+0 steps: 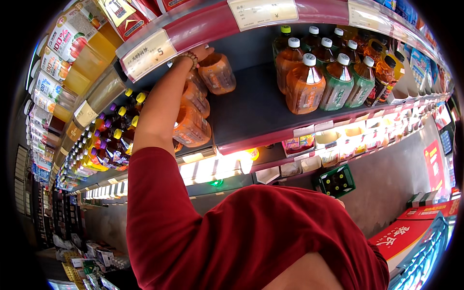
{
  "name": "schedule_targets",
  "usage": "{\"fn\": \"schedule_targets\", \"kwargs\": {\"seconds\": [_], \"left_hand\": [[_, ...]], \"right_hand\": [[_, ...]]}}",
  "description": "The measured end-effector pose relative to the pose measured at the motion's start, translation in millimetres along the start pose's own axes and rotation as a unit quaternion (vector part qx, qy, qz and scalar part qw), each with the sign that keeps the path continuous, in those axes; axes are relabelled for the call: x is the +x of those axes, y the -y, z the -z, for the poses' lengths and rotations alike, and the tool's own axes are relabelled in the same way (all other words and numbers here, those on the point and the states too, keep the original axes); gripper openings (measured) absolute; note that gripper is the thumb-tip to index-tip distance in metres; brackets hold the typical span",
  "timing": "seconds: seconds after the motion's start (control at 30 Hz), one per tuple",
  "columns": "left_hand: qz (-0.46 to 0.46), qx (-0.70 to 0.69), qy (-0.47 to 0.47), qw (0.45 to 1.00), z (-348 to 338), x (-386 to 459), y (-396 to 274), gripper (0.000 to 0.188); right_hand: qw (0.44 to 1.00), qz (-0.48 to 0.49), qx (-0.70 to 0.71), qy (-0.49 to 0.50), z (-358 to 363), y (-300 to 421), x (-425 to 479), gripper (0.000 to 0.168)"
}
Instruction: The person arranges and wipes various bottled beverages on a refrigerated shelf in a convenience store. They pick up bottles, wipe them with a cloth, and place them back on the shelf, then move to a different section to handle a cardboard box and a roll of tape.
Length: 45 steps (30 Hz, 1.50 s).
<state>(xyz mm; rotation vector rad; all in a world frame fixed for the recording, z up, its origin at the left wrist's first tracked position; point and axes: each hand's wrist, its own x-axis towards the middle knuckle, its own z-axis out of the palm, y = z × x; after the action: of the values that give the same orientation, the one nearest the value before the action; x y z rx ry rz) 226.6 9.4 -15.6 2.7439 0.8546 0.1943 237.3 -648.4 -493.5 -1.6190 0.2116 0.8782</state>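
Note:
My left hand [203, 53], with a beaded bracelet at the wrist, reaches under the upper shelf edge and closes around the neck of a large orange-labelled drink bottle [217, 74]. That bottle stands at the back of the dark shelf [246, 108]. Nearer the front, beside my forearm, are more orange-labelled bottles [192, 127], their tops partly hidden by my arm. Across a gap to the right, white-capped orange bottles [305, 88] stand next to green-labelled bottles [337, 87]. Only a sliver of skin at my shirt's right edge may be my right hand; what it does is hidden.
Overhead runs a red shelf edge [206, 27] with price tags. Juice bottles [69, 45] line the upper left, above yellow- and purple-capped bottles [119, 134]. Lower shelves hold open cartons [326, 139]. A green crate of bottles [335, 181] and red boxes [395, 232] are at the right.

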Motion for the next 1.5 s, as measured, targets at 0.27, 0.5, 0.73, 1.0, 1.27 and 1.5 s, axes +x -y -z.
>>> {"fn": "schedule_targets", "kwargs": {"seconds": [0.27,0.5,0.73,1.0,1.27,1.5], "left_hand": [[-0.046,0.084,-0.058,0.994,-3.9,12.2,0.3,0.047],[0.031,0.004,0.033,0.999,2.1,10.1,-6.5,0.053],[-0.294,0.062,-0.216,0.929,-15.4,23.4,-32.0,0.067],[-0.290,0.019,0.035,0.956,-64.8,12.5,-201.9,0.061],[-0.278,-0.020,0.031,0.960,-55.3,-3.2,-170.5,0.038],[-0.203,-0.056,0.054,0.976,-14.0,-38.7,-94.7,0.027]], "right_hand": [[0.983,0.005,-0.170,-0.071,19.5,-38.0,6.6,0.030],[0.972,-0.005,-0.213,-0.098,16.6,-39.9,-9.0,0.034],[0.982,0.022,-0.175,-0.064,14.3,-44.5,15.4,0.030],[0.973,0.007,-0.201,-0.113,24.7,-64.3,6.7,0.026],[0.956,-0.013,-0.260,-0.138,26.8,-59.3,-20.6,0.024],[0.968,0.006,-0.233,-0.089,43.8,-66.4,14.7,0.024]]}}
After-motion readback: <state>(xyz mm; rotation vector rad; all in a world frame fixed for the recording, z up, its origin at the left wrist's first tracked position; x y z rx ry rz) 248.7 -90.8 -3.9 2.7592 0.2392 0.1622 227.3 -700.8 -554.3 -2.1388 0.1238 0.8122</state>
